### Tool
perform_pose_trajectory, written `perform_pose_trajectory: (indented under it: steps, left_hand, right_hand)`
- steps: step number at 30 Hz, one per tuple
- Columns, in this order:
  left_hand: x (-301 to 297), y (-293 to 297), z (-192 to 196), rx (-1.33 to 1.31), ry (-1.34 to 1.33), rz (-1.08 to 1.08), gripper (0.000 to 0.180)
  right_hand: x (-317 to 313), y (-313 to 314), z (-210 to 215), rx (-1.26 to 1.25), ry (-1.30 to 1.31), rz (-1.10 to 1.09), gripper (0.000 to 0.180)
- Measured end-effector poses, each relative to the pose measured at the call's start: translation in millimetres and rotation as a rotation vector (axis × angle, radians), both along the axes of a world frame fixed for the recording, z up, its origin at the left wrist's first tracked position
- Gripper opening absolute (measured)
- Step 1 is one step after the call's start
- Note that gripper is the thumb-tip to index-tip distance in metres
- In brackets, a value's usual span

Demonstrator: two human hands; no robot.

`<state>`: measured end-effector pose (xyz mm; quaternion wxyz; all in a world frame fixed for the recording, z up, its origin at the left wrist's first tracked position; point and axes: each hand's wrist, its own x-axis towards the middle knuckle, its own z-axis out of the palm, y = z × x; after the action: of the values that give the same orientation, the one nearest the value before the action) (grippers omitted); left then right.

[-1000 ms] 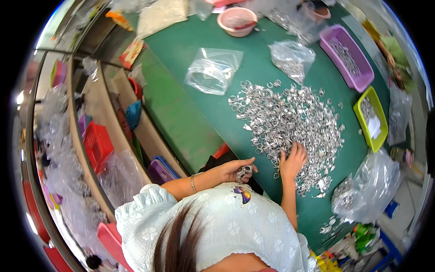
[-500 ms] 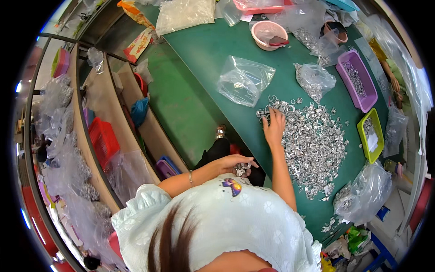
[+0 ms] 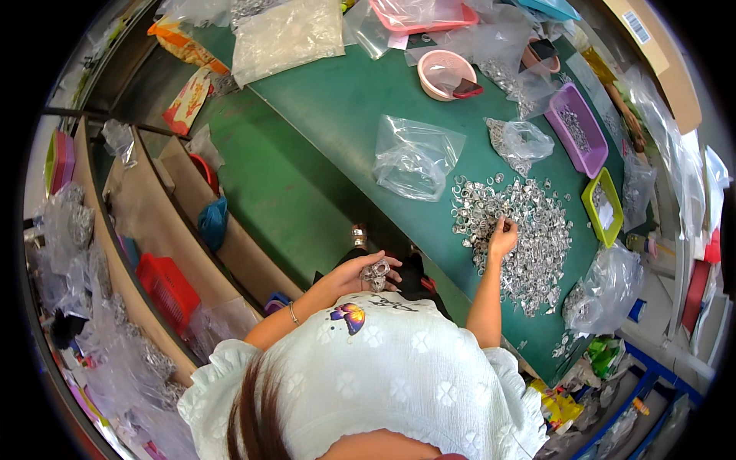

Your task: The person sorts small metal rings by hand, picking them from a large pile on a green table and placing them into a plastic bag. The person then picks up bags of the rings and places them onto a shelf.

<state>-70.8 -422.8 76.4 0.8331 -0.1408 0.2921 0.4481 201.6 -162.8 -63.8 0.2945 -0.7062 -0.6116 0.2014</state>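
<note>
A wide pile of small silver metal rings (image 3: 537, 257) is spread on the green tabletop (image 3: 337, 100). My right hand (image 3: 503, 238) reaches into the pile's middle with thumb and fingers pinched together; whatever is between the fingertips is too small to make out. Close to my body, off the table's edge, my left hand (image 3: 354, 277) is curled palm up around a bunch of silver rings (image 3: 376, 273). Beyond the pile lie a flat clear plastic bag (image 3: 418, 157) and a knotted clear bag with more silver pieces (image 3: 520, 146).
Along the table's right side stand a purple basket (image 3: 586, 157), a yellow-green basket (image 3: 606, 230) and a large clear bag (image 3: 613, 287). A pink bowl (image 3: 438, 92) sits farther back. Shelving with a red basket (image 3: 167, 291) rises on the left. Another person's hand (image 3: 632, 130) shows far right.
My right hand has moved from the pile's upper left edge into its middle, its spread fingers now pinched. My left hand has turned upward, showing more of the rings. The head view has shifted.
</note>
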Motion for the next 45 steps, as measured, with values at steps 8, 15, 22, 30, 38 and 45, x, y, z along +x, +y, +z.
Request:
perform_pose_trajectory:
  steps: [8,15,22,30,38,45]
  left_hand:
    - [-7.5,8.3,-20.1,-0.018,0.174,0.009,0.03]
    - [1.6,25.2,-37.3,0.001,0.064,0.016,0.032]
    - [35.0,70.8,-12.6,-0.078,0.174,0.02,0.038]
    - [75.5,111.5,-11.2,0.009,0.217,-0.24,0.04]
    - [102.1,155.6,-30.5,-0.035,0.201,-0.247,0.039]
    - [127.0,178.0,-60.8,-0.022,0.206,-0.323,0.05]
  right_hand:
    - [-65.5,-9.7,26.8,0.238,-0.348,0.6,0.048]
    - [-16.7,-15.7,16.4,0.164,-0.473,0.644,0.035]
    - [21.9,24.3,14.9,0.269,-0.161,0.356,0.03]
    - [61.1,110.0,5.5,0.003,-0.554,0.342,0.061]
    - [79.2,27.2,25.2,0.072,-0.25,0.491,0.046]
    - [142.1,69.7,29.9,0.307,-0.183,0.132,0.036]
